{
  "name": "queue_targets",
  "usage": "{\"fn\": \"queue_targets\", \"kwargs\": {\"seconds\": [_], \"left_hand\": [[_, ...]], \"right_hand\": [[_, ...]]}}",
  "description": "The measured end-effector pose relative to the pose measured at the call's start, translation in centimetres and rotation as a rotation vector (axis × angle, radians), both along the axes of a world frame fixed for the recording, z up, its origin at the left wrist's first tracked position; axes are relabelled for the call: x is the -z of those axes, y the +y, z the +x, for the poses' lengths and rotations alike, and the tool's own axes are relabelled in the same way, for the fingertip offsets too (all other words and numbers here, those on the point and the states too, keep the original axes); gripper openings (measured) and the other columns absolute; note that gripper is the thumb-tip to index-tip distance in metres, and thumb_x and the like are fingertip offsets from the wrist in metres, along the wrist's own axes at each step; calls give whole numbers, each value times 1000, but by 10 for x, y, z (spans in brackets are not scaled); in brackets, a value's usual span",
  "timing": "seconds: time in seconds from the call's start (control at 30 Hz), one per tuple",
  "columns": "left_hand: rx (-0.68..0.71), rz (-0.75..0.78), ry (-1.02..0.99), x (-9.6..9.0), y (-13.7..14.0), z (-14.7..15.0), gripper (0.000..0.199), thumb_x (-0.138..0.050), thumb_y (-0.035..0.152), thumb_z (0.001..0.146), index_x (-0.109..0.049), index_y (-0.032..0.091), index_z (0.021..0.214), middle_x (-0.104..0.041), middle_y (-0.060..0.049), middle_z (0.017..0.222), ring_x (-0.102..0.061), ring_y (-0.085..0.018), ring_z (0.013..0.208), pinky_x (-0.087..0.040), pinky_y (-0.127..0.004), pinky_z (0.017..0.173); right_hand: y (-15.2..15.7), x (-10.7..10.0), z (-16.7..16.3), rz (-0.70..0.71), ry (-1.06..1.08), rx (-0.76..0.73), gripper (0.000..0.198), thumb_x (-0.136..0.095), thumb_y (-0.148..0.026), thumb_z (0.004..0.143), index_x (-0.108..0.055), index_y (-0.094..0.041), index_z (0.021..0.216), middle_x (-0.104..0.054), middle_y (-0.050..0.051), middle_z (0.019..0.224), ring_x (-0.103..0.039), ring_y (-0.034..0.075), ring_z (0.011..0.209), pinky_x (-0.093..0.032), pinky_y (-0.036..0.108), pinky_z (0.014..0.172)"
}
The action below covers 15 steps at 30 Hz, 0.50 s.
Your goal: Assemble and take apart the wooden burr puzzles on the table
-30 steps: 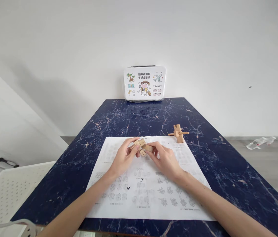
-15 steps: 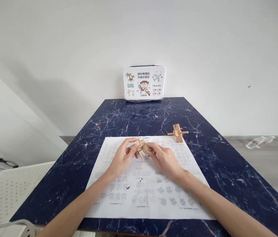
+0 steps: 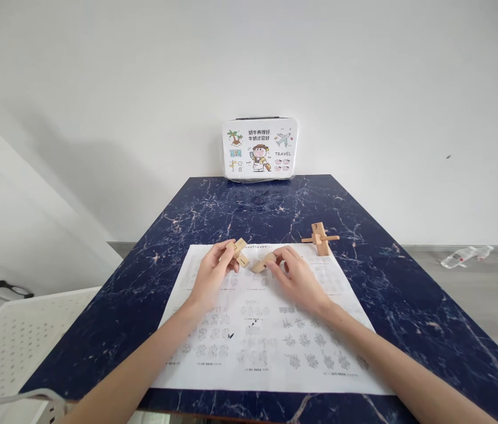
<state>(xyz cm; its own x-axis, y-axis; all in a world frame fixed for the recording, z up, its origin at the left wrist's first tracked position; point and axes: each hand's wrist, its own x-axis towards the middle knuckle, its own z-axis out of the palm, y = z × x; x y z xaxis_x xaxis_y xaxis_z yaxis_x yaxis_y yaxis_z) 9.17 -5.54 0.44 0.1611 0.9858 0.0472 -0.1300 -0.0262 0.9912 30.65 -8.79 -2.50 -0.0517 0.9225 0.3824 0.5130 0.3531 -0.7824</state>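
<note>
Between the thumb and fingers of my left hand (image 3: 214,269) are light wooden puzzle pieces (image 3: 241,253) with dark marks on their faces. My right hand (image 3: 295,272) pinches another wooden puzzle block (image 3: 263,263), tilted, with a small dark mark near my thumb. A narrow gap separates what the two hands hold. Both hands are above a white printed sheet (image 3: 258,377) covered in small diagrams. At the sheet's far right corner, a partly joined wooden puzzle (image 3: 318,238) has upright pieces with a rod across them.
A dark blue marbled table (image 3: 249,218) carries the sheet. Against the wall at its far edge stands a white cartoon-printed case (image 3: 260,150). A white perforated surface (image 3: 6,341) lies at lower left, with a white cable (image 3: 15,400). Plastic bottles (image 3: 465,256) lie on the floor at right.
My hands have moved apart, and the wooden pieces that were together are now split between them. The block in my right hand has come away to the right.
</note>
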Motion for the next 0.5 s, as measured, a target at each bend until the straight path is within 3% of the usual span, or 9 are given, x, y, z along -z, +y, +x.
{"fn": "queue_targets", "kwargs": {"seconds": [0.07, 0.13, 0.3, 0.4, 0.5], "left_hand": [[-2, 7, 18, 1, 0, 1, 48, -73, 53, 92, -67, 16, 121, -70, -8, 102, -59, -13, 71, -49, -31, 72], [-2, 17, 35, 1, -1, 1, 46, -72, 52, 92, -67, 16, 121, -70, -7, 101, -59, -13, 70, -49, -31, 71], [-13, 19, 60, 2, -2, 2, 43, -71, 49, 93, -68, 16, 121, -71, -9, 107, -59, -12, 69, -49, -31, 71], [-23, 1, 65, 4, -1, 2, 42, -71, 48, 94, -67, 17, 120, -71, -9, 108, -59, -12, 68, -49, -31, 70], [-25, -19, 72, 5, -1, 1, 41, -71, 48, 93, -67, 17, 119, -71, -8, 107, -59, -12, 68, -50, -30, 70]], "right_hand": [[1, 5, 0, 25, -49, 43, 19, -51, -38, 101, -61, -23, 95, -64, 10, 100, -63, 25, 88, -54, 41, 78], [1, 9, 0, 52, -65, 98, 17, -53, -36, 101, -61, -22, 106, -62, 12, 106, -63, 27, 92, -55, 45, 83], [-3, 10, -2, 187, -197, 124, 39, -61, -32, 98, -57, -25, 136, -56, 16, 125, -58, 34, 115, -54, 55, 96], [-5, 9, -2, 186, -295, 78, 34, -63, -30, 97, -63, -28, 132, -57, 14, 121, -58, 35, 112, -55, 55, 92], [-4, 9, -1, 151, -311, 56, 18, -57, -30, 101, -71, -26, 113, -57, 12, 110, -61, 31, 98, -57, 49, 82]]}}
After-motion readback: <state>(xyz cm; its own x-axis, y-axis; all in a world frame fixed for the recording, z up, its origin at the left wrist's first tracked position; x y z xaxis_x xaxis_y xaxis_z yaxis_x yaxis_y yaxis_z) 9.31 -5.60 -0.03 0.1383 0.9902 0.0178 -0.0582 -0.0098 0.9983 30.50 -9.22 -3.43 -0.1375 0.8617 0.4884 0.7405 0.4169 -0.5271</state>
